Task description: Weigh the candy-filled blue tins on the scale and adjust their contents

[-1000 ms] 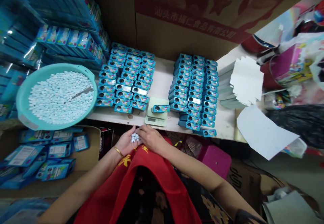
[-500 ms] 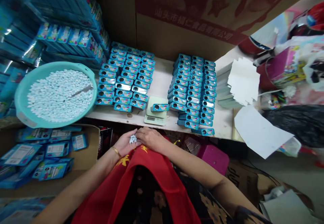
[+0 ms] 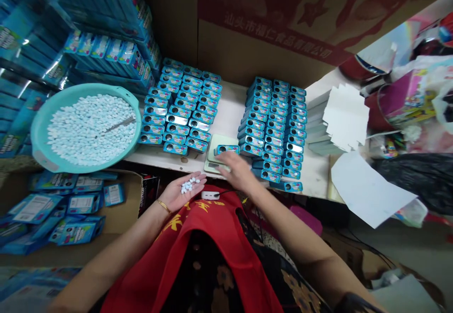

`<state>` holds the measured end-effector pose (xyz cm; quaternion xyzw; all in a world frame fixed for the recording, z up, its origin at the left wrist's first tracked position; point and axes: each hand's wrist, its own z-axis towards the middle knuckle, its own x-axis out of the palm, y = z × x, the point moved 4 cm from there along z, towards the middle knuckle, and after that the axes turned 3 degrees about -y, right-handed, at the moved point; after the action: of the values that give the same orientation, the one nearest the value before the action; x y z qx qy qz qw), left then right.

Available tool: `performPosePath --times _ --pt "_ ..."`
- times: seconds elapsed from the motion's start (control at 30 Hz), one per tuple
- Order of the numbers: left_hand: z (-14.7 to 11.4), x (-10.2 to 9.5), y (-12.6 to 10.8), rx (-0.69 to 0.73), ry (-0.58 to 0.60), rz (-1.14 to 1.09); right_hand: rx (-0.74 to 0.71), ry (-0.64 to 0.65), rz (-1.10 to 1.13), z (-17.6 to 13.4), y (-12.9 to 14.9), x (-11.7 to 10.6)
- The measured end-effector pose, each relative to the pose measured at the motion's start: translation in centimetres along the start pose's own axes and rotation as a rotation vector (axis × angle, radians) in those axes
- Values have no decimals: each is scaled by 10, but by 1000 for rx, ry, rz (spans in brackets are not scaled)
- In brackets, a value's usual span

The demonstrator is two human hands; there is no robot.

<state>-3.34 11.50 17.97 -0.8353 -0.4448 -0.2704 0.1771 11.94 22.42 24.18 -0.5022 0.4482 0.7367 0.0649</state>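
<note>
My left hand (image 3: 180, 189) lies palm up in front of the table edge, cupping a small heap of pale blue candies (image 3: 189, 185). Over the front of a small scale (image 3: 209, 165) reaches my right hand (image 3: 238, 169), its fingers beside a blue tin (image 3: 226, 149) that lies on the scale. Motion smears those fingers, and whether they pinch anything is unclear. The tin has a dark round hole at its left end. To the left stands a turquoise basin (image 3: 38, 145) full of similar candies (image 3: 88, 129), with a metal utensil (image 3: 120, 124) resting on them.
Rows of blue tins (image 3: 184, 103) stand left of the scale, and more tins (image 3: 272, 129) stand right. Behind them rises a large cardboard box (image 3: 247, 53). White card sheets (image 3: 347, 117) are stacked at right. A carton (image 3: 123, 214) at lower left contains blue packs (image 3: 81, 204).
My right hand has left my left hand and moved up and right to the tin on the scale. My left palm has opened out, and the candies are more spread. A white device shows on my lap.
</note>
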Motion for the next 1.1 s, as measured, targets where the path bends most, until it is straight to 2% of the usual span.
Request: performPosePath --times 0.07,0.13,0.23,0.37,0.57,0.67,0.77,0.9,1.0,1.1 --pt "4 8 2 11 15 -30 -77 147 8 -2 33 25" --pt "7 15 3 30 19 -55 -90 228 -60 -5 51 43" --pt "9 24 4 33 32 -66 -102 264 -136 -7 54 53" --pt "11 31 4 12 37 -60 -147 278 -99 -2 44 48" --pt "22 44 0 61 76 -42 -109 197 7 7 21 36" --pt "28 57 -5 67 106 -42 -65 37 119 11 4 24" --pt "33 66 -12 72 120 -20 50 -143 192 18 -21 11" --pt "35 62 -20 90 100 -4 114 -153 165 28 -44 4" --pt "31 51 -19 84 74 -29 112 -164 69 26 -41 -5" --pt "26 42 -13 74 69 -54 43 -151 -9 16 -12 -6"
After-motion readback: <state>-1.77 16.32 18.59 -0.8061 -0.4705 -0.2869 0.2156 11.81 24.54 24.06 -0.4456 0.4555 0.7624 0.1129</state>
